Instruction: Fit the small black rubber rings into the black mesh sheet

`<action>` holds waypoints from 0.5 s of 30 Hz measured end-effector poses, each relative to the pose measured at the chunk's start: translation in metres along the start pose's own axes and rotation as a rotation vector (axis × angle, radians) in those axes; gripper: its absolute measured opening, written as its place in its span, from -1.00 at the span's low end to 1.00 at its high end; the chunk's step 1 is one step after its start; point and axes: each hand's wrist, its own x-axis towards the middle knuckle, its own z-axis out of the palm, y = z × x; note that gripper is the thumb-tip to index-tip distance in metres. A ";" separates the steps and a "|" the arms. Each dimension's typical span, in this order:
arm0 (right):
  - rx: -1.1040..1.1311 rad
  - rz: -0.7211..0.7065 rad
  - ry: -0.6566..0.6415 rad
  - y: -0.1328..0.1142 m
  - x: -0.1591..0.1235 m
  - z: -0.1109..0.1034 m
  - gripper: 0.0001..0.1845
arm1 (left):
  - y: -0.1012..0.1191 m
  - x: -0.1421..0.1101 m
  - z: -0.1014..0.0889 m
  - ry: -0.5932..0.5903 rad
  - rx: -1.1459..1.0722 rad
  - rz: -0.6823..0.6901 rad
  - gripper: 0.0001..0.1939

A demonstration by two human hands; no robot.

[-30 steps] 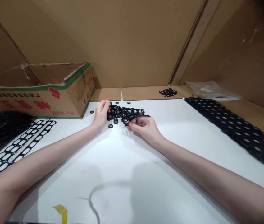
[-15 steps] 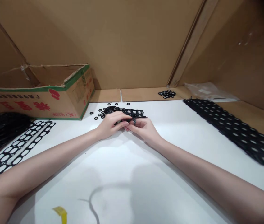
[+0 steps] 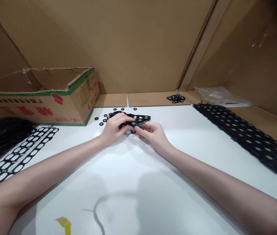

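My left hand (image 3: 116, 128) and my right hand (image 3: 151, 131) meet over a piece of black mesh (image 3: 144, 118) at the middle of the white table. Both hands have fingers and thumb pinched on the mesh, the left from its left side, the right at its near right edge. Partly behind my left hand lies a heap of small black rings (image 3: 115, 114). Several loose rings, among them one black ring (image 3: 101, 124), lie scattered left of and beyond the heap. Whether a ring is between my fingertips is too small to tell.
At the left stands a cardboard box (image 3: 77, 107), with flat black netting (image 3: 22, 153) and a dark bundle (image 3: 1, 137) before it. A long perforated black strip (image 3: 246, 133) lies at the right. Farther back are more rings (image 3: 176, 98) and a clear plastic bag (image 3: 223, 94). Yellow tape (image 3: 65, 223) sticks near the front edge.
My left hand has moved right, from the ring heap to the mesh beside my right hand. The rings it uncovered lie spread out. The mesh's near edge has shifted between my fingers.
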 end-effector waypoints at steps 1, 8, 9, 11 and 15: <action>0.007 0.001 0.006 0.002 0.001 0.000 -0.64 | 0.000 0.000 0.000 -0.001 -0.001 0.011 -0.84; -0.030 -0.044 -0.004 0.006 0.001 -0.001 -0.62 | 0.001 0.000 0.001 -0.025 -0.006 0.012 -0.80; -0.037 -0.046 -0.010 0.005 0.001 -0.001 -0.62 | 0.002 0.001 0.000 -0.034 -0.017 0.006 -0.80; -0.056 -0.047 -0.023 0.004 0.000 -0.001 -0.65 | 0.003 0.001 -0.001 -0.047 -0.041 -0.019 -0.83; -0.118 -0.049 -0.028 0.002 0.000 0.000 -0.72 | 0.004 0.001 -0.001 -0.053 -0.019 -0.048 -0.86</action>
